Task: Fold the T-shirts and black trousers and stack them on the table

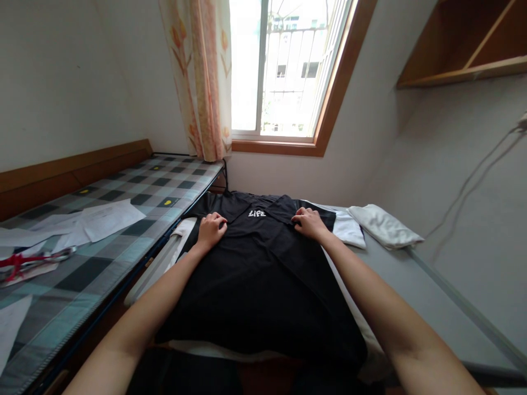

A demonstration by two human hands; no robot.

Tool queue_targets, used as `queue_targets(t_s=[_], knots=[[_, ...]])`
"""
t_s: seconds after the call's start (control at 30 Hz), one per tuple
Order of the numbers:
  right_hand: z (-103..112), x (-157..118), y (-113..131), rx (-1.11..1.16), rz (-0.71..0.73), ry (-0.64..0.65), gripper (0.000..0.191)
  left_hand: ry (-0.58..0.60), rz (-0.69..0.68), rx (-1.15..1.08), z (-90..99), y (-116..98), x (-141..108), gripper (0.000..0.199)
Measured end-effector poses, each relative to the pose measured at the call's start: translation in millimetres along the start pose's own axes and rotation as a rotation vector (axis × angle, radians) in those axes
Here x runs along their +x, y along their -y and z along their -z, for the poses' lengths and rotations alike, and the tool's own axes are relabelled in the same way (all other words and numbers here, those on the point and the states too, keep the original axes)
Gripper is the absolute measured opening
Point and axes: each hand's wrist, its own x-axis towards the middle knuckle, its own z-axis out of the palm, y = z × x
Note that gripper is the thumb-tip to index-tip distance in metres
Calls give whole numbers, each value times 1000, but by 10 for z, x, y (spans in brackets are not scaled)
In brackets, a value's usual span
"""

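Observation:
A black shirt [259, 285] with a small white print near its far end lies spread out in front of me, its lower hem towards me. My left hand [212, 229] pinches the cloth at the upper left of the shirt, fingers curled together. On the other side, my right hand [309, 223] has its fingers closed on the cloth at the upper right, beside the print. White fabric shows under the shirt along its edges, and a white sleeve end [348, 227] sticks out at the right.
A folded white cloth [385, 225] lies at the right on a grey surface [395, 280]. To the left is a checkered mattress [102, 241] with papers [109, 219] and a red strap [18, 266]. Behind are a curtain [209, 82] and a window; a wooden shelf [473, 71] hangs upper right.

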Motion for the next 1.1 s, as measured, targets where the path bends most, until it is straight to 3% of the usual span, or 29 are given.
queue_targets(t_s=[0.13,0.23,0.63,0.9,1.1], knots=[[3,19,200,-31,56,6,33,-196,252,-245,36,271,50,26],[-4,41,359,-96,34,0,29,-246,369,-344,48,422,78,26],[0,460,748,-101,-252,2,35,-146,313,-412,-34,471,101,27],[-49,704,987,-48,-301,-51,38,-133,294,-457,-81,507,117,28],[-80,705,1061,-28,-301,-21,41,-111,285,-441,-76,504,113,27]])
